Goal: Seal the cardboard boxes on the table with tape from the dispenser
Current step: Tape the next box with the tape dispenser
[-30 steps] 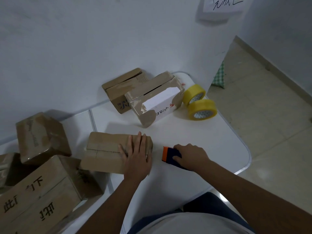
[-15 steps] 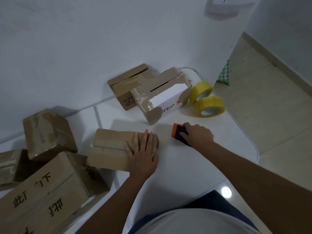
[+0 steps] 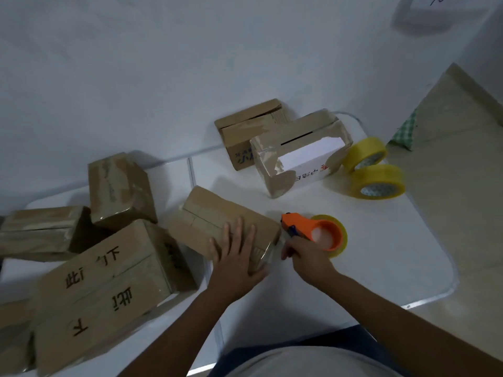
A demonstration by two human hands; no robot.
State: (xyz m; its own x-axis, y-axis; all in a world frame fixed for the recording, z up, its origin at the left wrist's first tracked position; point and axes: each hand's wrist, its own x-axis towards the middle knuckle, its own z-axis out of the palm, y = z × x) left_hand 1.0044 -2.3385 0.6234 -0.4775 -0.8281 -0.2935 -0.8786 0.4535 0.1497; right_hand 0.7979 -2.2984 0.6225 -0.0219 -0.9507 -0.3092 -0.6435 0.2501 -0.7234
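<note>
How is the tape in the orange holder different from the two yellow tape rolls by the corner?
The roll in the orange dispenser is gripped by the right hand beside the box under the left hand; the two spare rolls lie untouched near the table corner. The dispenser roll has an orange hub; the spare rolls show bare cores. All are yellowish tape.

Orange dispenser (image 3: pixel 310 229), yellow tape rolls (image 3: pixel 377 183), brown boxes (image 3: pixel 226 227)
</note>
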